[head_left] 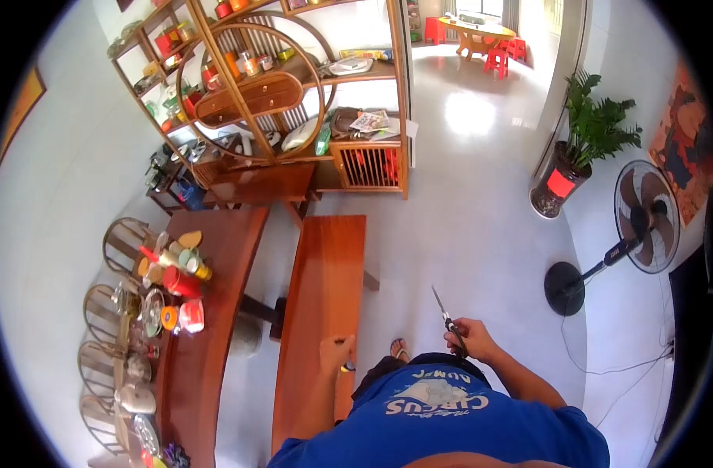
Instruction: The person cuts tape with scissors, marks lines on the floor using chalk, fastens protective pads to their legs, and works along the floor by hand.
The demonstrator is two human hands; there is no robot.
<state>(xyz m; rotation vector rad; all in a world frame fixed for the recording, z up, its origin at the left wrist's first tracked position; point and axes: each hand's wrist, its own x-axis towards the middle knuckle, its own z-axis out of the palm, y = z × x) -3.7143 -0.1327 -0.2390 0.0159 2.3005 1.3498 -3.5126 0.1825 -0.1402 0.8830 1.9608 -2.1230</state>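
My right hand (472,340) is closed around the black handles of a pair of scissors (441,306). Their long metal blades point up and forward over the grey floor, beside the bench. Above the wooden bench (325,273), my left hand (337,355) is curled closed around a small object (347,366). Only a dark and yellow end of it sticks out below the fingers, so its kind cannot be made out.
Left of the bench stands a long wooden table (208,359) with jars and a red canister (181,282). Ahead is a display shelf (294,101). A potted plant (563,175) and a standing fan (645,218) are at right, with cables (614,368) on the floor.
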